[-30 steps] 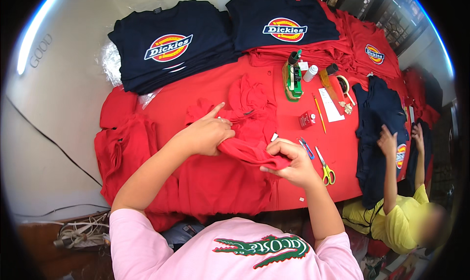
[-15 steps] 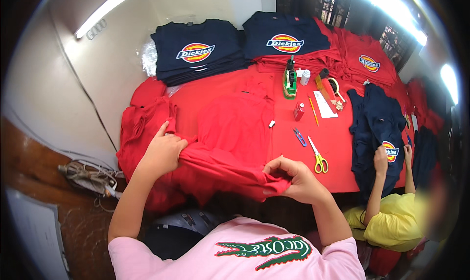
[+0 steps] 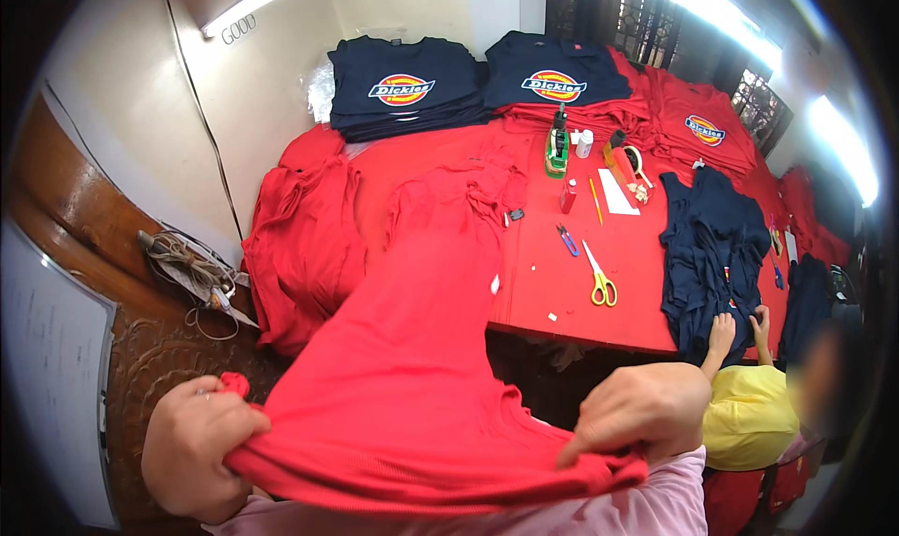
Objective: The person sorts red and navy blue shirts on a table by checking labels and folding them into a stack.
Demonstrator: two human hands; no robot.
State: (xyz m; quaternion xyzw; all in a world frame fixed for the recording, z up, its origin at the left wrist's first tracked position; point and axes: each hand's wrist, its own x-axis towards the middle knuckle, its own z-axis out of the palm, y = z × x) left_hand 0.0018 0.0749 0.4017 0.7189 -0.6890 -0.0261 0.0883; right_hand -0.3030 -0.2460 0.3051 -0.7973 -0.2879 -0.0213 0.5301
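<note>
A red T-shirt (image 3: 393,377) is stretched between my two hands, close in front of my chest. My left hand (image 3: 198,444) is closed on one end of its edge, with a bit of red cloth bulging above the fist. My right hand (image 3: 641,407) pinches the other end of that edge near my pink sleeve. From there the shirt runs up over the table's front edge, and its far part lies crumpled on the red-covered table (image 3: 543,288). A loose pile of red garments (image 3: 304,246) sits just left of it.
Yellow-handled scissors (image 3: 601,279), blue thread snips (image 3: 567,240) and a green tape dispenser (image 3: 558,147) lie right of the shirt. Stacked navy T-shirts (image 3: 403,87) stand at the back. At right, a co-worker in yellow (image 3: 749,414) handles a navy garment (image 3: 712,255).
Both hands have come down and toward me, pulling the red shirt's edge off the table and spreading it wider. The co-worker's hands have moved lower on the navy garment.
</note>
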